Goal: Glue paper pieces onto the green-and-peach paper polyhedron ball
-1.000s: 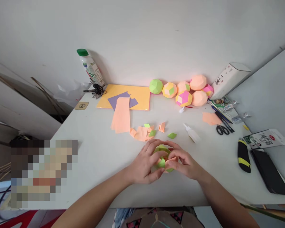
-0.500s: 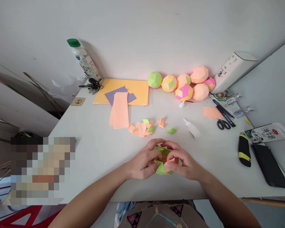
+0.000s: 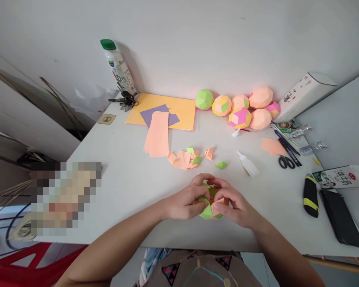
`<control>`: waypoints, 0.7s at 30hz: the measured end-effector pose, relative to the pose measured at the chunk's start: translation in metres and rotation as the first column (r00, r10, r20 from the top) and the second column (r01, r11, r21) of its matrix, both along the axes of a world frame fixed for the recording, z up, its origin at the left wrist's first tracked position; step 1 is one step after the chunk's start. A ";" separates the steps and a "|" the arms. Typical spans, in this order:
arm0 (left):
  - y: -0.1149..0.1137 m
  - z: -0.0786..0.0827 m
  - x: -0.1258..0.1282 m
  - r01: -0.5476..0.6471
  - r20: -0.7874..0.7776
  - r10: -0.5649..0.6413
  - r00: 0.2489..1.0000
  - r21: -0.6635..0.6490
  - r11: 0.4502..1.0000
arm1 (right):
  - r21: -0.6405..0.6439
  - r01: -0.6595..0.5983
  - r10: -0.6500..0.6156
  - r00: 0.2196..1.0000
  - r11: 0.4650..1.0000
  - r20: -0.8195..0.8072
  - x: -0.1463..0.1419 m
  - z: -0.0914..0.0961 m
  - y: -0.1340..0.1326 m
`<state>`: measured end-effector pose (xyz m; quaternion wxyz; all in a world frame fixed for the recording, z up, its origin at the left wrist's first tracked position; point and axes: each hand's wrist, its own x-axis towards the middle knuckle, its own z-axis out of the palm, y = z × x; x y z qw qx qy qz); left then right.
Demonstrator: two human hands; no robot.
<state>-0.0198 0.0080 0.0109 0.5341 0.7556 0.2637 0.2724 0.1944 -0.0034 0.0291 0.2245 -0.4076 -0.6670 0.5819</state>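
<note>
Both my hands close round a partly built paper ball (image 3: 208,209) of green and orange folded pieces, just above the white table (image 3: 122,187) near its front edge. My left hand (image 3: 187,201) cups its left side, fingers curled over the top. My right hand (image 3: 231,203) grips the right side, thumb pressing an orange flap. Just beyond the hands lie loose folded orange and green paper units (image 3: 187,158) and one green unit (image 3: 221,164).
A glue bottle (image 3: 248,164) lies right of the units. Finished paper balls (image 3: 242,108) line the wall, beside a white box (image 3: 305,95). Orange strips (image 3: 158,137), yellow sheets (image 3: 164,113), a drink bottle (image 3: 119,67), keys (image 3: 124,99), scissors (image 3: 285,161), a cutter (image 3: 310,196), a black case (image 3: 339,217).
My hands have kept hold of the paper ball and worked it slightly, fingers shifting over the top. The view has drifted, so the table's things appear a bit to the right.
</note>
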 end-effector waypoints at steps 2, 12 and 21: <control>0.000 0.001 -0.001 0.011 -0.016 -0.011 1.000 0.003 1.000 | -0.007 -0.005 0.005 1.000 1.000 0.001 -0.001 0.002 0.000; -0.001 0.004 -0.002 0.049 -0.039 -0.051 0.998 -0.059 0.997 | 0.028 -0.040 0.039 0.999 0.999 0.027 -0.003 0.000 0.000; -0.002 0.007 -0.001 0.026 -0.046 -0.026 0.999 -0.006 1.000 | -0.052 -0.022 0.022 1.000 0.998 0.000 -0.008 0.003 -0.001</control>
